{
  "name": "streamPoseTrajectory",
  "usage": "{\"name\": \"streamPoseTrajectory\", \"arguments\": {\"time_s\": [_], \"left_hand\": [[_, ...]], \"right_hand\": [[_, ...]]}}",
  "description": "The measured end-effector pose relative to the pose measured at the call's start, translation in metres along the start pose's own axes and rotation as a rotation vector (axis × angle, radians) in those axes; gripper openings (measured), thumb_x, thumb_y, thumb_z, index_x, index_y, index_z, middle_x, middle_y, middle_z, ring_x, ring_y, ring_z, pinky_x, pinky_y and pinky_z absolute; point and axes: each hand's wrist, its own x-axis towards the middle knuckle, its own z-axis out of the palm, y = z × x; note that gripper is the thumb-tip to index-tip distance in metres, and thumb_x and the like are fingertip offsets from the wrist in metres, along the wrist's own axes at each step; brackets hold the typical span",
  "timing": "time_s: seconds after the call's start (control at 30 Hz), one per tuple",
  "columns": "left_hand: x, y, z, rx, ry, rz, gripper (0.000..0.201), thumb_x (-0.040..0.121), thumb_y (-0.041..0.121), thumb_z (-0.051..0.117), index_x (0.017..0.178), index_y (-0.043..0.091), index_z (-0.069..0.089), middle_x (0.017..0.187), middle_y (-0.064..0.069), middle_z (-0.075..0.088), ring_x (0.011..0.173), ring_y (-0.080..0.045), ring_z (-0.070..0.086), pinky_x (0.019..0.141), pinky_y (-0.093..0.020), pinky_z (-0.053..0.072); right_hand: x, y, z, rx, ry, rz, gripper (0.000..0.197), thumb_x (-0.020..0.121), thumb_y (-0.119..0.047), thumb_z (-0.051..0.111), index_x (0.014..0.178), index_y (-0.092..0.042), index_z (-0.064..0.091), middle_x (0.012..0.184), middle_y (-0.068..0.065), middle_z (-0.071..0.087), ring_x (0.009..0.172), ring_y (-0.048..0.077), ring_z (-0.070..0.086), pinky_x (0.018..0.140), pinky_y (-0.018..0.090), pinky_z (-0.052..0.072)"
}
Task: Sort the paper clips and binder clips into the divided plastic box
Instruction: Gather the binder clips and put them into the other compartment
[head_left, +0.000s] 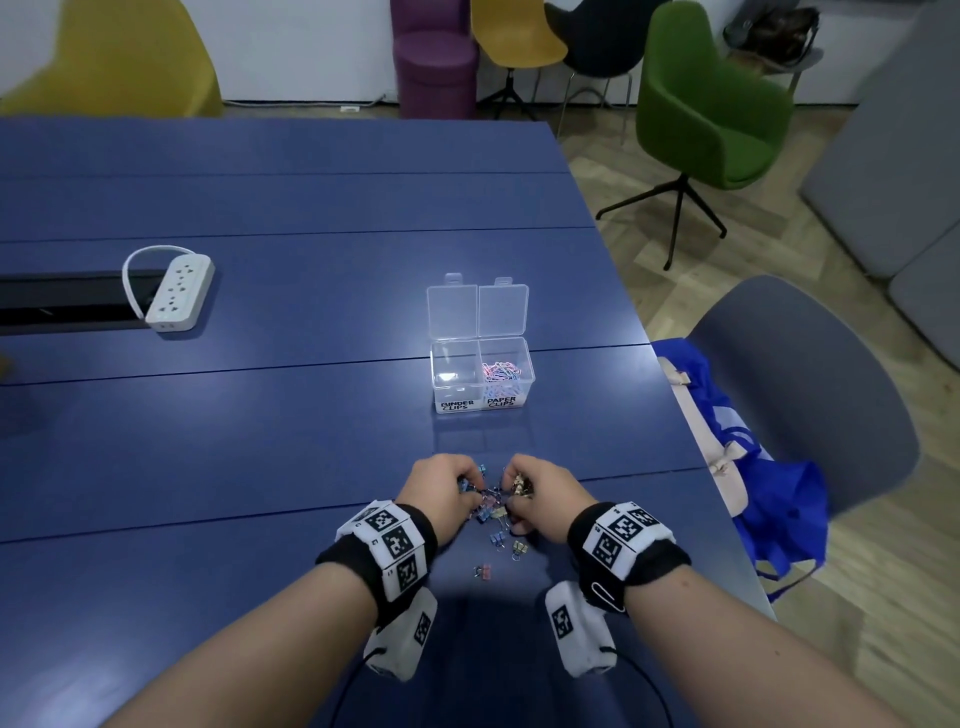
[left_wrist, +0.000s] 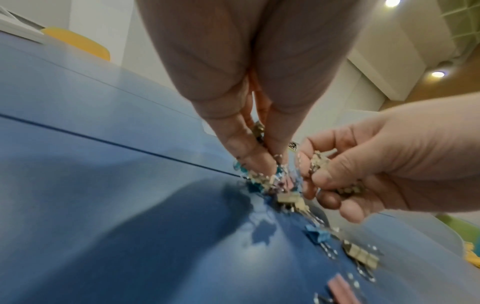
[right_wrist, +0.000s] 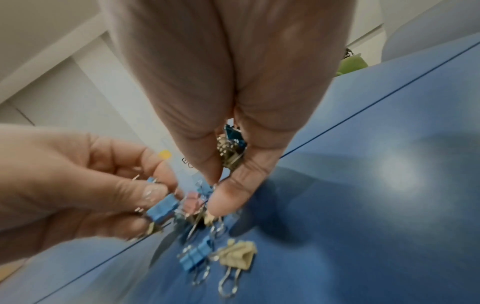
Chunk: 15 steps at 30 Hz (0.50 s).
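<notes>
The clear divided box stands open on the blue table. Its "BINDER CLIPS" compartment looks empty, and coloured paper clips fill the "PAPER CLIPS" side. Nearer to me, both hands work in a small pile of binder clips. My left hand pinches a blue binder clip and keeps more clips tucked in its fingers. My right hand grips several beige clips, with others against its palm. Loose blue, beige and pink clips lie closer to me.
A white power strip lies far left beside a black cable slot. The table's right edge runs close to my right hand. Beyond it, a blue bag sits on a grey chair. A white paper clip sits on my right wristband.
</notes>
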Motion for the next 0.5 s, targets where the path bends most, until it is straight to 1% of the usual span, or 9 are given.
{"name": "streamPoseTrajectory", "arguments": {"time_s": [0.07,0.13,0.17,0.23,0.3,0.33,0.43,0.47,0.5], "left_hand": [[0.000,-0.004,-0.007,-0.015,-0.034,-0.006,0.006,0.082,0.013,0.068,0.086,0.017,0.068,0.076,-0.001,0.063,0.067,-0.015,0.062,0.061,-0.018,0.046],[0.000,-0.006,-0.014,-0.092,-0.076,-0.014,0.007,0.082,0.009,0.067,0.082,0.015,0.066,0.069,-0.002,0.062,0.053,-0.007,0.063,0.051,-0.010,0.046],[0.000,-0.007,-0.018,-0.136,-0.097,-0.018,0.009,0.082,0.007,0.067,0.080,0.015,0.065,0.068,-0.003,0.060,0.047,-0.004,0.061,0.049,-0.008,0.046],[0.002,-0.006,-0.027,-0.223,-0.137,-0.022,0.013,0.081,0.004,0.068,0.075,0.014,0.064,0.071,-0.010,0.059,0.047,-0.006,0.063,0.054,-0.013,0.050],[0.009,0.000,-0.040,-0.282,-0.151,-0.004,0.015,0.081,0.002,0.068,0.073,0.015,0.063,0.075,-0.014,0.058,0.052,-0.012,0.065,0.061,-0.025,0.056],[0.014,0.005,-0.048,-0.301,-0.139,0.009,0.016,0.081,0.001,0.068,0.073,0.014,0.062,0.075,-0.015,0.057,0.051,-0.012,0.065,0.062,-0.027,0.055],[0.039,0.027,-0.074,-0.364,-0.017,0.069,0.016,0.082,-0.006,0.065,0.076,0.009,0.059,0.068,-0.012,0.053,0.039,-0.001,0.058,0.050,-0.016,0.050],[0.050,0.035,-0.082,-0.392,0.046,0.077,0.017,0.082,-0.006,0.064,0.076,0.008,0.059,0.066,-0.009,0.051,0.037,0.001,0.056,0.047,-0.015,0.049],[0.061,0.041,-0.088,-0.401,0.107,0.078,0.019,0.082,-0.005,0.065,0.074,0.011,0.058,0.065,-0.006,0.051,0.037,0.000,0.056,0.050,-0.018,0.050]], "right_hand": [[-0.002,0.002,-0.005,0.001,-0.006,0.011,0.020,0.086,0.000,0.050,0.081,-0.019,0.048,0.075,0.006,0.061,0.049,0.013,0.063,0.048,0.020,0.050],[-0.004,0.003,-0.010,-0.004,-0.020,0.020,0.021,0.086,0.000,0.049,0.080,-0.020,0.048,0.070,0.004,0.061,0.046,0.010,0.061,0.046,0.016,0.048],[-0.004,0.004,-0.013,-0.011,-0.028,0.020,0.020,0.086,0.000,0.049,0.081,-0.019,0.048,0.068,0.004,0.060,0.045,0.011,0.061,0.047,0.016,0.048],[-0.004,0.002,-0.021,-0.028,-0.037,0.012,0.019,0.085,0.000,0.049,0.081,-0.018,0.048,0.069,0.003,0.060,0.047,0.012,0.061,0.048,0.017,0.049],[-0.003,-0.004,-0.032,-0.055,-0.047,-0.018,0.019,0.085,0.001,0.049,0.082,-0.018,0.048,0.072,0.004,0.061,0.048,0.013,0.063,0.051,0.020,0.051],[-0.002,-0.009,-0.037,-0.079,-0.048,-0.041,0.018,0.085,0.000,0.049,0.083,-0.018,0.049,0.073,0.002,0.061,0.048,0.011,0.062,0.052,0.020,0.051],[0.006,-0.029,-0.053,-0.101,-0.021,-0.098,0.019,0.086,-0.001,0.050,0.081,-0.019,0.048,0.070,-0.001,0.059,0.046,0.010,0.061,0.050,0.018,0.049],[0.010,-0.037,-0.057,-0.096,-0.009,-0.118,0.021,0.086,0.000,0.050,0.080,-0.020,0.048,0.069,0.000,0.059,0.046,0.011,0.061,0.050,0.018,0.049],[0.015,-0.044,-0.061,-0.097,0.003,-0.143,0.023,0.085,0.002,0.050,0.079,-0.020,0.047,0.068,0.001,0.059,0.047,0.013,0.061,0.051,0.020,0.050]]}}
